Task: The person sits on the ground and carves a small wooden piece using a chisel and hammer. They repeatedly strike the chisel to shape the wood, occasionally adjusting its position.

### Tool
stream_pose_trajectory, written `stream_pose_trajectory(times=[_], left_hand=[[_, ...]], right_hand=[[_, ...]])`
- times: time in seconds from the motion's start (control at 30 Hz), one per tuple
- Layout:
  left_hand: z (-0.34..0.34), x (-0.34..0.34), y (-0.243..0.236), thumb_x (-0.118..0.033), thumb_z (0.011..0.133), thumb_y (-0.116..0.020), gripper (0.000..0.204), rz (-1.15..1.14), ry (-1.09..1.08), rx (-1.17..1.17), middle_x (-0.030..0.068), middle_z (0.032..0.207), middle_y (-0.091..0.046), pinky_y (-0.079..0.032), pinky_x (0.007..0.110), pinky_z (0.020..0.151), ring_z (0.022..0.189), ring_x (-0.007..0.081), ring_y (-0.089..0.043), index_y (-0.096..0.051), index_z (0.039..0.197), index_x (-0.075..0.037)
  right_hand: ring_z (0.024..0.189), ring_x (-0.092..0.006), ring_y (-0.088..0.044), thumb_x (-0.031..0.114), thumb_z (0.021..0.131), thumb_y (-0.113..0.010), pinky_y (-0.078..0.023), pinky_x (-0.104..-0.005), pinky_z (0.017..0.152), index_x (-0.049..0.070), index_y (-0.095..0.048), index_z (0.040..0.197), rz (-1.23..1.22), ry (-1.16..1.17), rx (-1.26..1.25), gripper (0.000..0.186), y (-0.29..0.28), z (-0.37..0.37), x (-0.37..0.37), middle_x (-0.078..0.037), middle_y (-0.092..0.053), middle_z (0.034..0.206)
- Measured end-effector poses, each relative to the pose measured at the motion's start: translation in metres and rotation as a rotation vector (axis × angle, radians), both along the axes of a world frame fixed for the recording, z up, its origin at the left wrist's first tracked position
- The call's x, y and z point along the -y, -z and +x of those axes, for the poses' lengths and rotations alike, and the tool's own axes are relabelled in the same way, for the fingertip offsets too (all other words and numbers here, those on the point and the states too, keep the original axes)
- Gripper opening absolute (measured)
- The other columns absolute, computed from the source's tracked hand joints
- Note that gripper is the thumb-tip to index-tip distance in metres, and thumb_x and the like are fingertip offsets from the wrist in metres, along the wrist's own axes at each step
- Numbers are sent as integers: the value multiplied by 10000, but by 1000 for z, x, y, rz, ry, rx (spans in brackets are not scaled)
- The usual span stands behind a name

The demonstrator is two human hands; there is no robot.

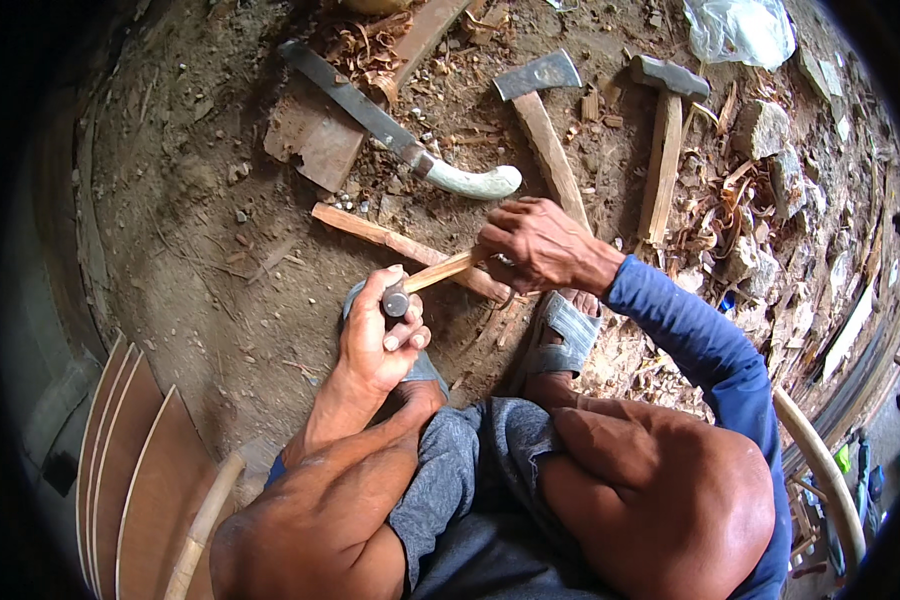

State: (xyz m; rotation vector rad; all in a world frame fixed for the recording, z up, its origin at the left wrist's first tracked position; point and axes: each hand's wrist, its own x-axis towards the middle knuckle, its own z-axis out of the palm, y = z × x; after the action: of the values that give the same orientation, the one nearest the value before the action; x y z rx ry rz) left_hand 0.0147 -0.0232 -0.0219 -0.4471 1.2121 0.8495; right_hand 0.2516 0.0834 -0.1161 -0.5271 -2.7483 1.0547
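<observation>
My left hand (378, 350) grips a small dark hammer head (396, 303) on a pale wooden handle (438, 271). My right hand (535, 243) has its fingers closed around the handle's other end; a dark curved piece under them is hard to make out. Beneath the handle, a longer split wooden stick (365, 226) lies on the ground, partly hidden. Beyond my hands lie a long blade with a pale curved handle (470, 180), a hatchet (538, 76) with a rough wooden handle, and a sledgehammer (668, 78).
My sandalled feet (565, 340) stand on dirt. A rusty plate (310, 145), wood shavings (370, 45), a plastic bag (740, 30) and broken stones (760, 130) surround the tools. Curved-looking brown boards (150, 490) stand at lower left; pale curved poles (820, 450) flank my legs.
</observation>
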Motion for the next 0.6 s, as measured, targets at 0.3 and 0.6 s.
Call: stream_pose_trajectory(times=[0.3, 0.6], left_hand=[[-17, -2, -11, -333, 1007, -602, 476, 617, 435, -523, 79, 755, -626, -481, 246, 573, 604, 97, -557, -355, 1322, -74], [-29, 1, -1, -110, 947, -678, 558, 786, 527, -709, 157, 1116, -621, -557, 271, 750, 796, 121, -638, -296, 1351, -63]], right_hand=[[1011, -279, -645, 133, 802, -752, -549, -390, 868, 57, -603, 1248, 280, 573, 39, 476, -53, 75, -50, -109, -631, 1106], [909, -382, -656, 95, 875, -673, -537, -451, 767, 21, -622, 1161, -73, 678, -45, 300, -21, 29, 11, -180, -631, 1053]])
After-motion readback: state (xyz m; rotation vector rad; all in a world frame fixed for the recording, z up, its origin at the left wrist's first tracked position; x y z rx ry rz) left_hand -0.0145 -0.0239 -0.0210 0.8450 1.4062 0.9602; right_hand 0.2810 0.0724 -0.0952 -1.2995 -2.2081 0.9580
